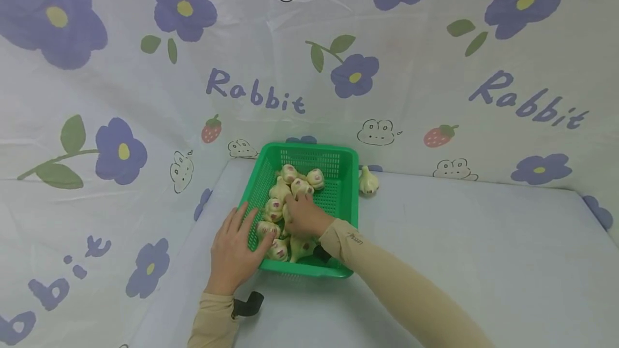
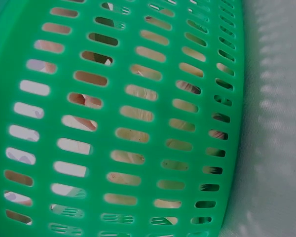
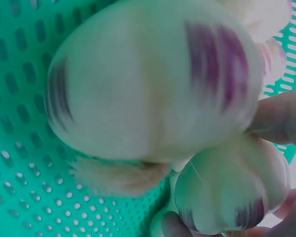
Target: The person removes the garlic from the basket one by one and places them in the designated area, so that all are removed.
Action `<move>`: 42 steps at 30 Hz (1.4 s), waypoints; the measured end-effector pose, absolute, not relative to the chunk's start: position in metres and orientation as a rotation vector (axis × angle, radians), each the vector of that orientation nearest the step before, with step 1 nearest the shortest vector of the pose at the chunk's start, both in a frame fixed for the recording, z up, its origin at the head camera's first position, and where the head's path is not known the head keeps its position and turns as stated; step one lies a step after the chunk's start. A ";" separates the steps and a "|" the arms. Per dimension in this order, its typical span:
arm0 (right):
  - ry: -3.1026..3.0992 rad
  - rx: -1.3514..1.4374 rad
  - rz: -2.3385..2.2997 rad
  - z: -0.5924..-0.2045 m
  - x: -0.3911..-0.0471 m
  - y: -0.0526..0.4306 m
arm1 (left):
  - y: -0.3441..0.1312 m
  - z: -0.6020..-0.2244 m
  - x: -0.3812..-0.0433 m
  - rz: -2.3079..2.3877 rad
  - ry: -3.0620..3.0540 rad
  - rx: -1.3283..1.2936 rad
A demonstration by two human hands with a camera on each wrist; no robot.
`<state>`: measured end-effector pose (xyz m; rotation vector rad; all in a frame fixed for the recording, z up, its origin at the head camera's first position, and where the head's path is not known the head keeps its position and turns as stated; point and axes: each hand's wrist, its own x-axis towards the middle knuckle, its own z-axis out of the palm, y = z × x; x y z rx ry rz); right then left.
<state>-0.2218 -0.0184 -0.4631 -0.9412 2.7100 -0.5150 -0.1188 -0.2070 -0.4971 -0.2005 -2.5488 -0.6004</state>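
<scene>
My right hand (image 1: 307, 219) reaches into a green, slotted plastic basket (image 1: 309, 269); the head view hides its grip, but the right wrist view shows my fingers pinching a round, cream garlic bulb with purple streaks (image 3: 232, 190), inside the basket. My left hand (image 1: 234, 254) lies spread at the basket's left rim. The left wrist view gives only slotted wall. Only the head view shows a cream, pointed bulb (image 1: 368, 183) just outside, on the white tabletop (image 1: 459, 240).
</scene>
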 end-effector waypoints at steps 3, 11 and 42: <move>2.709 -0.933 -0.514 -0.459 -0.221 -0.017 | -0.207 -0.498 -0.119 -0.602 -2.550 -0.199; 2.718 -0.957 -0.563 -0.448 -0.218 -0.014 | -0.206 -0.498 -0.117 -0.592 -2.557 -0.189; 2.992 -1.049 -0.549 -0.401 -0.210 0.047 | -0.204 -0.498 -0.118 -0.596 -2.566 -0.195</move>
